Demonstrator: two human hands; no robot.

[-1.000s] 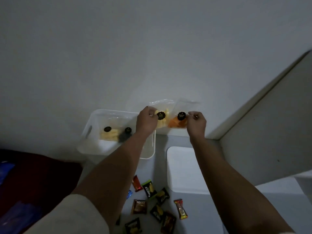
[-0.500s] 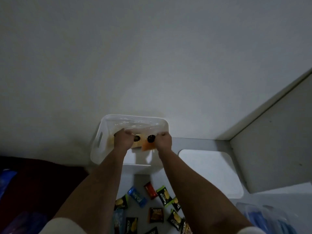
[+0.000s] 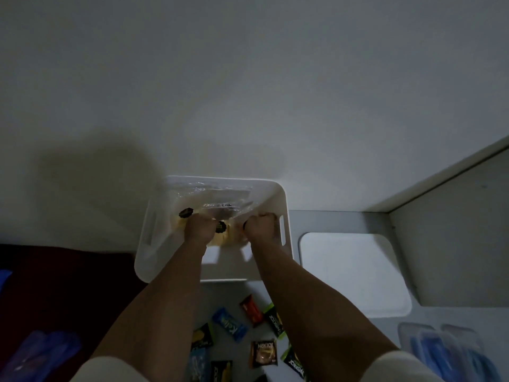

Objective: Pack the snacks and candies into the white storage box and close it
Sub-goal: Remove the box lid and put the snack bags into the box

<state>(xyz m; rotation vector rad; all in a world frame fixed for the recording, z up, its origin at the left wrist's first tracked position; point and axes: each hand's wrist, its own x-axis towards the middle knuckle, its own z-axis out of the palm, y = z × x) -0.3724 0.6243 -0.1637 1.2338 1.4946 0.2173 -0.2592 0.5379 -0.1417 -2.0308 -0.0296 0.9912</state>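
— What are the hands doing?
— The left hand (image 3: 199,226) and right hand (image 3: 259,226) are each clenched on clear snack bags (image 3: 220,208) inside the white box (image 3: 220,268).
— Any labels?
— "NEXTAR" on the brown packet (image 3: 263,353) and the green packet (image 3: 275,321); the blue packet (image 3: 229,323) reads "Kelp", roughly. The lid (image 3: 352,274) lies beside the box.

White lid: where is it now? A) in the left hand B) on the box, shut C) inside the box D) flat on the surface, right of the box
D: the white lid lies flat right of the open white storage box, while both hands are inside the box.
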